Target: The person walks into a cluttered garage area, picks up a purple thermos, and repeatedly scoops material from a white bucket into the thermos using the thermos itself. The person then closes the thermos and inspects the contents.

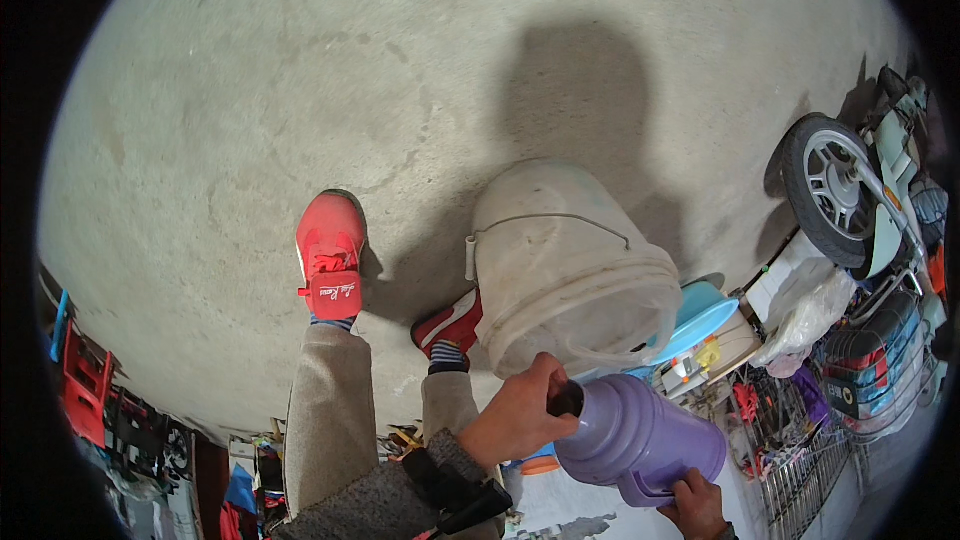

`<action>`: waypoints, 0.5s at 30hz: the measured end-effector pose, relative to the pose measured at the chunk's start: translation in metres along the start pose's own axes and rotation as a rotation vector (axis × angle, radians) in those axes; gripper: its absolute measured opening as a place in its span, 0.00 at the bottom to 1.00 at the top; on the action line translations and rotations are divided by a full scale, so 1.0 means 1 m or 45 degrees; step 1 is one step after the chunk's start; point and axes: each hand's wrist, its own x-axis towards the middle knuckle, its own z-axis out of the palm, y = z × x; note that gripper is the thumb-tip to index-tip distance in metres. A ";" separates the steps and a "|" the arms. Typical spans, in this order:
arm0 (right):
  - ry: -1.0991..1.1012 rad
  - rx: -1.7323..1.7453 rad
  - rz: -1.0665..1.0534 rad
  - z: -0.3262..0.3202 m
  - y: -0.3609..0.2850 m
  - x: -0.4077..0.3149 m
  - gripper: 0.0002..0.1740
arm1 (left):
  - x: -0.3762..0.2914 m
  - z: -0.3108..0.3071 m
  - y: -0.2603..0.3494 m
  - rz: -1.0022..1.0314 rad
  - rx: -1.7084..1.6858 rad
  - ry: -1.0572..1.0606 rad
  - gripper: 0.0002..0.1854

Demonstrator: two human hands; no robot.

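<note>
A purple plastic vacuum flask [634, 439] lies tilted in front of me, its mouth to the left. My left hand [517, 414], with a grey sleeve and a black strap at the wrist, has its fingers and thumb curled at the rim of the flask's dark mouth; whether they pinch anything there is hidden. At the lower right, my right hand [694, 504] grips the flask's side handle. Just beyond the flask is a whitish plastic bucket [555, 240] with a wire bail, its opening facing towards me and its inside showing no clear contents.
A light-blue basin [697, 322] is right of the bucket. Farther right are a two-wheeler's front wheel [832, 184], a plastic bag [806, 311] and a wire rack [802, 472]. My red shoes [330, 255] rest on the concrete floor [247, 90]. A red plastic stool [84, 390] is at far left.
</note>
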 end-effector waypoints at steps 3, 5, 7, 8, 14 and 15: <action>0.043 -0.107 -0.073 0.001 -0.002 0.000 0.21 | 0.002 0.002 0.004 0.026 0.028 0.023 0.25; 0.027 -0.041 -0.078 0.001 -0.006 0.001 0.21 | 0.003 0.003 0.007 0.070 0.014 0.033 0.25; 0.084 0.014 -0.052 0.001 -0.009 0.004 0.21 | 0.004 0.004 0.010 0.058 0.053 0.047 0.25; 0.111 0.043 -0.039 0.001 -0.011 0.005 0.20 | 0.005 0.004 0.011 0.055 0.066 0.053 0.25; 0.071 0.157 -0.063 -0.003 -0.014 0.012 0.24 | 0.011 0.006 0.015 0.022 0.160 0.006 0.27; 0.068 0.168 -0.075 -0.004 -0.014 0.013 0.23 | 0.012 0.007 0.015 0.010 0.176 0.017 0.26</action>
